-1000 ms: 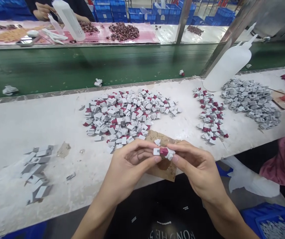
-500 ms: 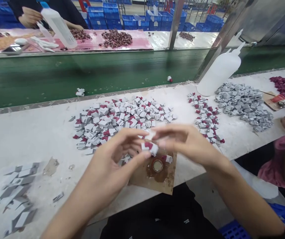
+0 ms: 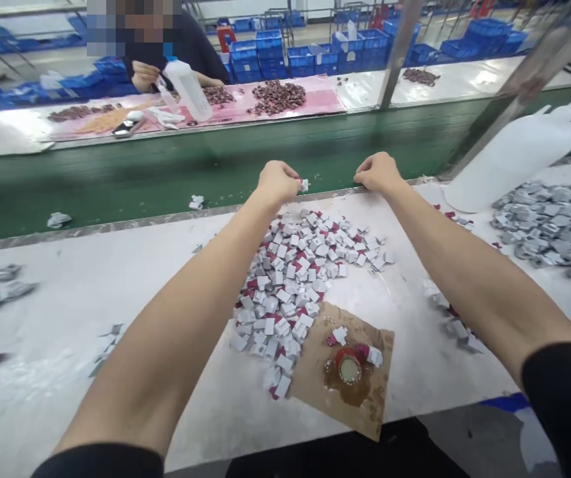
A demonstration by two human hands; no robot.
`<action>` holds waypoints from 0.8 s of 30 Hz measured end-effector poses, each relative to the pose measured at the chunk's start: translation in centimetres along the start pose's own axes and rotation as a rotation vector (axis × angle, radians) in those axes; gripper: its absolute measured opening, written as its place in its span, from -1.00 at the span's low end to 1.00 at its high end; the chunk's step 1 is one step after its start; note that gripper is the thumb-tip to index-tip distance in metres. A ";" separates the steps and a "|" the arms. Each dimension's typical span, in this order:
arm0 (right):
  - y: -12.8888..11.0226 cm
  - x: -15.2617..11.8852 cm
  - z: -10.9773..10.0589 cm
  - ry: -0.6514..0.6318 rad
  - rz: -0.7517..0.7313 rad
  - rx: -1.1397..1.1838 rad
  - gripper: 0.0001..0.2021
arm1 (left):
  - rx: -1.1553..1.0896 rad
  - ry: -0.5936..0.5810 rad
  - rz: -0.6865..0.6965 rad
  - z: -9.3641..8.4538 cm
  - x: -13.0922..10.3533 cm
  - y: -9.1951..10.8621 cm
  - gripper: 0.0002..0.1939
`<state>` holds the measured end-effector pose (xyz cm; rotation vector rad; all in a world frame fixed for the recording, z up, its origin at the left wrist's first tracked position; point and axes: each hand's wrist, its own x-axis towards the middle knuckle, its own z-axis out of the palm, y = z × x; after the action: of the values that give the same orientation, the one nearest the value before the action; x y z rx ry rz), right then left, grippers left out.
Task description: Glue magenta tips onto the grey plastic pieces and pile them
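My left hand [image 3: 280, 180] reaches to the near edge of the green belt. Its fingers are closed on a small white-and-maroon piece [image 3: 303, 185] showing at the fingertips. Further right, my right hand [image 3: 378, 172] is over the same edge, thumb and fingers pinched together. Whatever may be between them is hidden. Below my forearms spreads a pile of similar pieces [image 3: 295, 259]. Nearer me lies a brown cardboard sheet [image 3: 315, 378] bearing a small round red-rimmed container [image 3: 350, 368] in a wet brown stain, with two pieces beside it.
On the green belt [image 3: 146, 159] lie loose pieces [image 3: 196, 202]. A large white squeeze bottle [image 3: 514, 159] leans by a metal post at the right, near a heap of grey pieces [image 3: 559, 226]. Across the belt, a person holds a bottle [image 3: 189, 89].
Both hands have moved from above the cardboard forward to the belt edge and separated. Another piece now lies on the cardboard. The view has shifted.
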<state>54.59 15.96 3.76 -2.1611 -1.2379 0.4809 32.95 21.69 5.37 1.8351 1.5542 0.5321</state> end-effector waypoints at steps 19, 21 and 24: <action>14.9 -29.4 -3.7 -0.124 -0.321 -0.010 -0.67 | 0.147 0.020 0.396 -4.8 -21.4 -6.2 -0.69; 15.0 -29.7 -3.3 -0.090 -0.360 -0.045 -0.71 | 0.228 0.135 0.263 -6.2 -25.6 -10.0 -0.70; 14.3 -30.2 -3.0 -0.006 -0.290 -0.038 -0.76 | 0.419 0.353 0.102 -9.0 -27.6 -16.3 -0.65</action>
<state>50.48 -16.70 -2.77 -1.9661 -1.5438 0.3435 9.67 -1.95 3.10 2.2359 1.9269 0.6414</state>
